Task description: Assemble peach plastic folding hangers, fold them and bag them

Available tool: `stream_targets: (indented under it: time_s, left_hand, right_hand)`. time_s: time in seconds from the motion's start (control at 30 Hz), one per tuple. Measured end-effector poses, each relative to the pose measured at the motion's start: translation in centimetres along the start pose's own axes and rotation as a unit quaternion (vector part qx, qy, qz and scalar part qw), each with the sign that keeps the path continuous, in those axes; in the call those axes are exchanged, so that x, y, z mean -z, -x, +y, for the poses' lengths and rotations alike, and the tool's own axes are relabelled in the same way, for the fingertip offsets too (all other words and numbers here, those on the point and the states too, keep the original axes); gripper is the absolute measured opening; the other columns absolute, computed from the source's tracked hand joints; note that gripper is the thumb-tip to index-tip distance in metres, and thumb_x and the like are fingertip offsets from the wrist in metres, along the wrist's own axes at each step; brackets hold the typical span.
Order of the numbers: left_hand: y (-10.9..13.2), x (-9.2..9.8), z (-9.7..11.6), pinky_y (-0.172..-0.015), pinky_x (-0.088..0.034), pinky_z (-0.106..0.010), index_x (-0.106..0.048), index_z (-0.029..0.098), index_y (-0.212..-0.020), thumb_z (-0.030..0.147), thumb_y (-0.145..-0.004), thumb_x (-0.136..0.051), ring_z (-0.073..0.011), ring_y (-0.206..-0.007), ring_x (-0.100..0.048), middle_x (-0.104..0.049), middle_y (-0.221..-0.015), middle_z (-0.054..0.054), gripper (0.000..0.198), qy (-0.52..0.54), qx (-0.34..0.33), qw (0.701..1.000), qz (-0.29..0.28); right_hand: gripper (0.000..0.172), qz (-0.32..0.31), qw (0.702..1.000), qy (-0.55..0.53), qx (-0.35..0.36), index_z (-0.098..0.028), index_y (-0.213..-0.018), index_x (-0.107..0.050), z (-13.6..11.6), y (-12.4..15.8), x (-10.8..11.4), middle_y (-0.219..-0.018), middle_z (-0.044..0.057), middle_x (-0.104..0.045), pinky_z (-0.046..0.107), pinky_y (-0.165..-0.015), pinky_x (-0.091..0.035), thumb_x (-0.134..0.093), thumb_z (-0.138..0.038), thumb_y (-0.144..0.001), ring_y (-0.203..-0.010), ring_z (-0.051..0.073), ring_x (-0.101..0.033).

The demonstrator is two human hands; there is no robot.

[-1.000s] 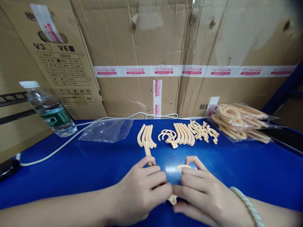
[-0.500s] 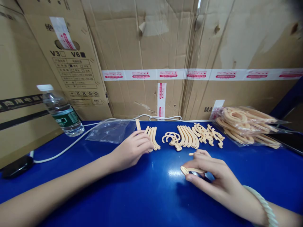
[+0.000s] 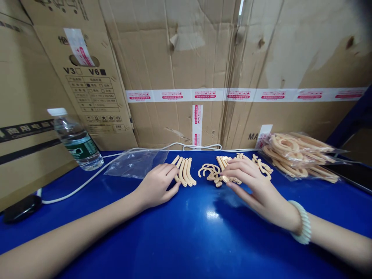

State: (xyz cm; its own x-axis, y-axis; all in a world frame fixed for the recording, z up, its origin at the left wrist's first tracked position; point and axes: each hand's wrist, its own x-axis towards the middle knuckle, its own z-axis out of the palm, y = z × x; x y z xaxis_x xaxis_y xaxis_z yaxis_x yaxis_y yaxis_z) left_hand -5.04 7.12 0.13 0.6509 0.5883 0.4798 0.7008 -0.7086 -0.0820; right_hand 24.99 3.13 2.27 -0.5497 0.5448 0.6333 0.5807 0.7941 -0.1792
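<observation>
Several curved beige strips (image 3: 187, 172) lie side by side left of the middle on the blue table. My left hand (image 3: 161, 184) is closed on the leftmost strip (image 3: 175, 159) of that row. My right hand (image 3: 250, 184) pinches a small beige piece (image 3: 225, 179) at its fingertips, above a second row of strips (image 3: 221, 162) that it partly hides. Left of that hand are beige rings and arcs (image 3: 209, 169) in a loose pile. Wavy beige pieces (image 3: 263, 167) lie beyond it on the right.
Clear bags of beige parts (image 3: 296, 155) are stacked at the right. An empty clear bag (image 3: 130, 162), a water bottle (image 3: 78, 143), a white cable (image 3: 87, 186) and a black object (image 3: 21, 208) are at the left. Cardboard (image 3: 174, 124) stands behind.
My right hand has moved forward and up to the right row with its small piece. At the left row, the strip that stuck up now lies slanted beside the others.
</observation>
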Motion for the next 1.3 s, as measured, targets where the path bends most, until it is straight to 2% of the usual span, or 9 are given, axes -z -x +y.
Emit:
stream_targets:
  time_s: [0.1,0.3,0.43,0.53,0.73,0.9,1.0,1.1,1.3]
  left_hand:
    - [-0.1,0.1,0.4,-0.087,-0.053,-0.047,-0.062,0.012,-0.099,0.021,-0.091,-0.044,-0.0304,-0.098,-0.063,-0.067,-0.104,-0.016,0.021,-0.017,-0.012,1.000,-0.004]
    - [0.3,0.2,2.1,-0.097,-0.051,-0.047,-0.060,0.010,-0.115,0.031,-0.094,-0.047,-0.0323,-0.114,-0.058,-0.062,-0.121,-0.019,0.032,-0.028,0.004,0.999,-0.022]
    - [0.7,0.3,3.0,-0.108,-0.040,-0.054,-0.054,0.016,-0.130,0.042,-0.094,-0.048,-0.0367,-0.132,-0.043,-0.049,-0.141,-0.018,0.045,-0.003,0.044,0.995,-0.086]
    - [0.7,0.4,3.1,-0.111,-0.031,-0.061,-0.050,0.022,-0.137,0.048,-0.095,-0.045,-0.0407,-0.140,-0.030,-0.039,-0.150,-0.016,0.050,0.007,0.083,0.988,-0.127]
    - [0.6,0.5,3.0,-0.113,-0.027,-0.059,-0.046,0.024,-0.141,0.050,-0.095,-0.042,-0.0409,-0.141,-0.027,-0.036,-0.152,-0.015,0.053,0.045,0.116,0.978,-0.167]
    - [0.6,0.5,2.9,-0.114,-0.027,-0.057,-0.045,0.023,-0.142,0.049,-0.094,-0.045,-0.0399,-0.143,-0.023,-0.036,-0.152,-0.016,0.054,0.066,0.122,0.977,-0.164]
    - [0.6,0.5,2.9,-0.112,-0.031,-0.058,-0.046,0.023,-0.141,0.049,-0.093,-0.046,-0.0400,-0.142,-0.027,-0.038,-0.151,-0.016,0.054,0.068,0.123,0.978,-0.152]
    - [0.6,0.5,3.0,-0.110,-0.036,-0.055,-0.049,0.020,-0.139,0.047,-0.092,-0.048,-0.0379,-0.139,-0.033,-0.043,-0.148,-0.016,0.053,0.056,0.114,0.983,-0.130]
    - [0.4,0.9,3.6,-0.111,-0.036,-0.053,-0.053,0.016,-0.135,0.042,-0.092,-0.049,-0.0352,-0.136,-0.040,-0.049,-0.143,-0.016,0.051,0.015,0.082,0.990,-0.112]
  right_hand:
    - [0.021,-0.001,0.999,0.028,0.027,-0.020,-0.114,-0.060,1.3,-1.5,-1.0,-0.115,0.012,-0.061,0.048,-0.100,-0.042,-0.048,-0.021,-0.097,-0.115,0.025,-0.052]
    - [0.027,-0.154,0.988,0.030,0.018,-0.018,-0.120,-0.061,3.0,-2.8,-3.1,-0.122,0.015,-0.057,0.047,-0.097,-0.047,-0.053,-0.023,-0.094,-0.115,0.027,-0.054]
    - [0.042,-0.217,0.976,0.011,0.016,-0.018,-0.129,-0.056,3.3,-3.2,-2.8,-0.122,0.016,-0.056,0.044,-0.095,-0.049,-0.064,-0.023,-0.088,-0.111,0.026,-0.056]
    - [0.040,-0.247,0.969,0.001,0.012,-0.017,-0.125,-0.059,3.4,-4.2,-2.7,-0.118,0.015,-0.059,0.040,-0.095,-0.050,-0.067,-0.019,-0.086,-0.107,0.024,-0.059]
    - [0.018,-0.253,0.967,0.010,0.021,-0.015,-0.102,-0.070,4.3,-6.9,-5.0,-0.104,0.011,-0.067,0.038,-0.091,-0.049,-0.063,-0.010,-0.086,-0.100,0.023,-0.061]
    - [0.016,-0.242,0.970,0.029,0.002,-0.013,-0.099,-0.071,6.1,-8.8,-6.6,-0.102,0.012,-0.068,0.042,-0.094,-0.046,-0.064,-0.009,-0.084,-0.100,0.024,-0.061]
    - [0.026,-0.248,0.968,0.026,0.002,-0.013,-0.108,-0.069,6.7,-9.4,-5.8,-0.108,0.012,-0.067,0.036,-0.094,-0.048,-0.070,-0.014,-0.081,-0.102,0.023,-0.061]
    - [0.032,-0.229,0.973,0.032,-0.008,-0.014,-0.120,-0.063,6.7,-8.9,-4.0,-0.116,0.013,-0.062,0.036,-0.098,-0.047,-0.063,-0.020,-0.088,-0.109,0.022,-0.059]
    - [0.036,-0.199,0.974,0.086,-0.059,-0.013,-0.121,-0.061,5.5,-4.4,-1.1,-0.111,0.016,-0.059,0.046,-0.084,-0.054,-0.054,-0.034,-0.094,-0.093,0.027,-0.064]
